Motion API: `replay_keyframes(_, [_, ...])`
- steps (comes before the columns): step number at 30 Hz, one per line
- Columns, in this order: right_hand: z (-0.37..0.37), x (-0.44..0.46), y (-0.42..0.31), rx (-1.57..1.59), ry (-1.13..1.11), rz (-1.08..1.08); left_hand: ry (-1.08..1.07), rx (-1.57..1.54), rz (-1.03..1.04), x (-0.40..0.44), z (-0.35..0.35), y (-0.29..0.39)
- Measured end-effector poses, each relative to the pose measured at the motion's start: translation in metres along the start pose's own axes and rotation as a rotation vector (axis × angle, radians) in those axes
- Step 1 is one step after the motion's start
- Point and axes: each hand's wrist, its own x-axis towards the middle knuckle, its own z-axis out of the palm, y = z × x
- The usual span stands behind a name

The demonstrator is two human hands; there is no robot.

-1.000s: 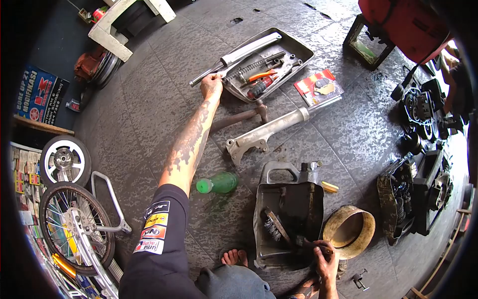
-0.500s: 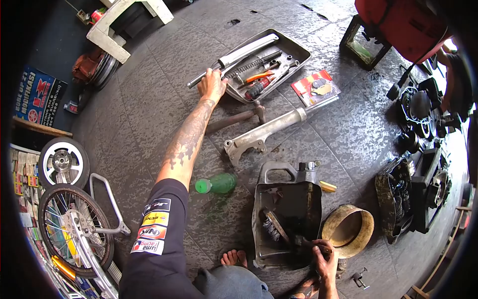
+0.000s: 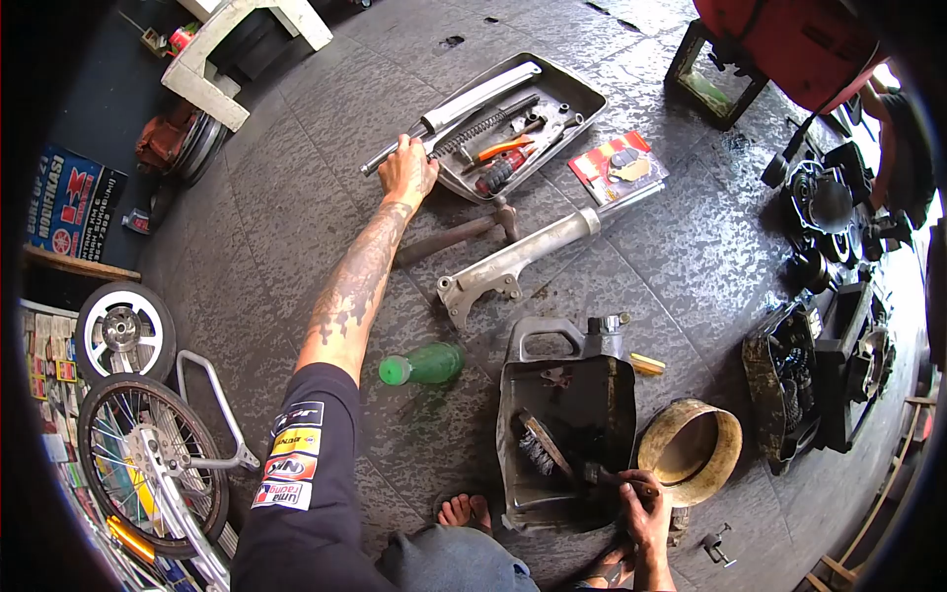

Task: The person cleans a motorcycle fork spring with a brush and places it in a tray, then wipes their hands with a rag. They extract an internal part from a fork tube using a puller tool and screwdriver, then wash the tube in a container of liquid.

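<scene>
Well, the tube (image 3: 480,98) runs two o'clock from the left hand (image 3: 407,173), grip unclear; right hand (image 3: 645,515) clasps a handle (image 3: 645,487).

Place: motorcycle workshop
Banner (image 3: 74,202): reads "MODIFIKASI"
Spoked wheel (image 3: 150,444): standing at left
Tray (image 3: 584,95): hand tools (image 3: 505,166), coil spring (image 3: 481,127)
Right edge: dark machinery (image 3: 827,207), probably engine parts

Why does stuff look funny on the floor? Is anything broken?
The jug looks odd: one big side is missing, leaving it wide open where a jug would normally be closed, and a brush lies inside.
</scene>
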Motion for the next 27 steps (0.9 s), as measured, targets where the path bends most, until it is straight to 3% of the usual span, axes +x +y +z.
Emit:
replay_keyframes(9, [0.000,0.000,-0.002,0.032,-0.009,0.028,-0.024,-0.024,-0.028,-0.008,-0.010,0.001])
replay_keyframes(15, [0.004,-0.003,-0.003,-0.025,0.002,-0.156,0.084,-0.197,0.018,-0.034,-0.013,-0.047])
replay_keyframes(19, [0.007,-0.003,-0.012,-0.071,0.009,-0.318,0.113,-0.516,-0.126,-0.120,-0.094,-0.062])
replay_keyframes(21, [0.005,-0.004,-0.017,-0.124,-0.017,-0.349,0.161,-0.607,-0.031,-0.164,-0.097,-0.107])
replay_keyframes(23, [0.004,-0.008,-0.017,-0.162,-0.004,-0.374,-0.011,-0.902,-0.256,-0.221,-0.127,-0.121])
replay_keyframes(27, [0.006,-0.007,-0.008,-0.187,0.034,-0.434,-0.134,-1.020,-0.290,-0.319,-0.183,-0.070])
